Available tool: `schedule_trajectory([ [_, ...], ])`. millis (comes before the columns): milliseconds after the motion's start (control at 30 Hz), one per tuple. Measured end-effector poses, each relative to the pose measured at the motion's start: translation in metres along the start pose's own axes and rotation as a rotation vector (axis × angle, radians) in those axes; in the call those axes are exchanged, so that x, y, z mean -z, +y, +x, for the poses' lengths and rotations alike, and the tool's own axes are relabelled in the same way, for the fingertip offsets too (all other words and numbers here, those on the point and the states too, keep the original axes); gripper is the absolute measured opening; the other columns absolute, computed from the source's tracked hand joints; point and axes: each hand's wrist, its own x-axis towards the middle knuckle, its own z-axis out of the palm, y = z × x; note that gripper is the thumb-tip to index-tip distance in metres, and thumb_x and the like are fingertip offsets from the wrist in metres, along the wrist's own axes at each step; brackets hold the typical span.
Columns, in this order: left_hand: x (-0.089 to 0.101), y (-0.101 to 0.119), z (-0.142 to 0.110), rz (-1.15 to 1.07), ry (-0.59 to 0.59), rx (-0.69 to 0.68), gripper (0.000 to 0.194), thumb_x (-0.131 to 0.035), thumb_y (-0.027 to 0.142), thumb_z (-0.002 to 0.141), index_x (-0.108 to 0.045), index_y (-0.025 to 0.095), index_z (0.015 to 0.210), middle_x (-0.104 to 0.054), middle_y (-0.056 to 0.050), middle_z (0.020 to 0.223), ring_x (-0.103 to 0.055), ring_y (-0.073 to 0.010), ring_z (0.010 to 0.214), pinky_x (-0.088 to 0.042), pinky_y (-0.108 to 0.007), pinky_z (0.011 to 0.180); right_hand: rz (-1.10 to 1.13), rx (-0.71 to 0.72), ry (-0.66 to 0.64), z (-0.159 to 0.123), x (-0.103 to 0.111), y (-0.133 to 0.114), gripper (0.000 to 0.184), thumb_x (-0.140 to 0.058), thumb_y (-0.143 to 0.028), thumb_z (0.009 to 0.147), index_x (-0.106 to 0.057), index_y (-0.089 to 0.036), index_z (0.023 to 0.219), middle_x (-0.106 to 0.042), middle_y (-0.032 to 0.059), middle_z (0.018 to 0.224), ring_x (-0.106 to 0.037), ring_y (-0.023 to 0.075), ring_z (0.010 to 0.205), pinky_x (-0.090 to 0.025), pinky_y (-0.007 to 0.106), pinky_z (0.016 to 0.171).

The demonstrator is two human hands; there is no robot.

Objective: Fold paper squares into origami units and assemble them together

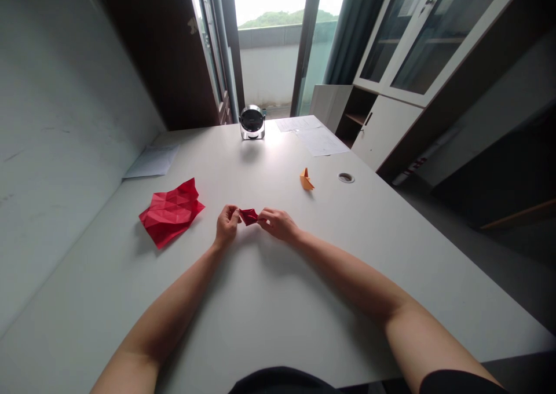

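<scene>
A small folded piece of red paper point(249, 216) is held just above the white table point(269, 301), near its middle. My left hand point(226, 226) pinches its left end with closed fingers. My right hand point(278, 223) pinches its right end the same way. Both forearms reach in from the bottom of the view. To the left of my left hand lies a larger creased sheet of red paper point(171, 211), flat on the table. A small orange folded paper figure point(306, 179) stands beyond my right hand.
A small round desk fan point(252, 121) stands at the table's far edge, with white sheets of paper point(319, 139) to its right and another sheet point(153, 161) at the left by the wall. A round cable hole point(346, 178) is near the right edge. Cabinets stand at right.
</scene>
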Motion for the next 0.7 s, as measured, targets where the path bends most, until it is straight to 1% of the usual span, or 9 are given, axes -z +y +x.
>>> schedule_trajectory([
  [100,0.000,-0.003,0.002,-0.046,0.034,0.016,0.020,-0.059,0.040,0.091,-0.056,0.020,0.092,-0.056,0.000,0.082,-0.055,-0.0114,0.065,-0.047,-0.025,0.065,0.031,-0.047,0.034,0.001,0.002,0.000,0.011,-0.055,-0.025,0.097,-0.065,-0.022,0.092,-0.067,0.0022,0.089,-0.056,0.0121,0.069,-0.039,0.022,0.066],
  [200,0.001,-0.005,0.004,-0.069,0.070,0.026,0.019,-0.057,0.038,0.092,-0.055,0.020,0.093,-0.055,0.001,0.081,-0.055,-0.0106,0.064,-0.048,-0.025,0.064,0.104,-0.109,0.105,0.001,0.003,0.001,0.013,-0.053,-0.024,0.098,-0.064,-0.021,0.092,-0.069,0.0026,0.090,-0.058,0.0121,0.068,-0.041,0.022,0.066],
  [300,0.001,-0.009,0.006,-0.057,0.102,0.032,0.018,-0.054,0.039,0.093,-0.053,0.021,0.095,-0.055,0.002,0.077,-0.056,-0.0117,0.064,-0.049,-0.025,0.064,0.195,-0.169,0.197,0.002,0.003,0.003,0.015,-0.052,-0.028,0.099,-0.063,-0.021,0.093,-0.069,0.0034,0.089,-0.063,0.0134,0.071,-0.045,0.022,0.065],
  [367,0.001,-0.011,0.007,-0.044,0.102,0.036,0.018,-0.052,0.039,0.094,-0.052,0.021,0.097,-0.056,0.002,0.074,-0.058,-0.0129,0.065,-0.051,-0.026,0.065,0.260,-0.190,0.229,0.002,0.003,0.004,0.017,-0.052,-0.032,0.100,-0.062,-0.021,0.092,-0.069,0.0032,0.086,-0.066,0.0142,0.072,-0.047,0.022,0.063],
  [433,0.001,-0.012,0.007,-0.031,0.090,0.040,0.018,-0.050,0.038,0.095,-0.051,0.020,0.098,-0.058,0.001,0.076,-0.060,-0.0136,0.067,-0.052,-0.027,0.066,0.307,-0.198,0.234,0.002,0.003,0.004,0.019,-0.052,-0.035,0.101,-0.061,-0.021,0.092,-0.068,0.0027,0.084,-0.067,0.0143,0.071,-0.049,0.022,0.061],
  [567,0.003,-0.006,0.004,0.044,0.070,0.022,0.014,-0.052,0.031,0.092,-0.054,0.021,0.102,-0.063,-0.002,0.093,-0.063,-0.0138,0.071,-0.054,-0.030,0.070,0.309,-0.169,0.213,0.002,0.003,0.004,0.020,-0.051,-0.036,0.102,-0.062,-0.021,0.094,-0.069,0.0037,0.088,-0.068,0.0148,0.072,-0.050,0.023,0.062],
  [600,0.003,-0.003,0.002,0.084,0.058,0.006,0.016,-0.053,0.027,0.091,-0.055,0.021,0.106,-0.064,-0.003,0.095,-0.065,-0.0147,0.075,-0.054,-0.030,0.072,0.294,-0.154,0.204,0.002,0.003,0.003,0.020,-0.050,-0.036,0.102,-0.062,-0.022,0.095,-0.069,0.0040,0.089,-0.067,0.0150,0.073,-0.050,0.024,0.063],
  [700,0.003,0.007,-0.002,0.222,0.000,-0.070,0.031,-0.052,0.022,0.090,-0.059,0.024,0.120,-0.066,-0.004,0.103,-0.066,-0.0185,0.093,-0.055,-0.031,0.078,0.241,-0.115,0.182,0.002,0.003,0.003,0.019,-0.050,-0.034,0.102,-0.063,-0.022,0.095,-0.069,0.0042,0.092,-0.064,0.0146,0.074,-0.050,0.025,0.067],
])
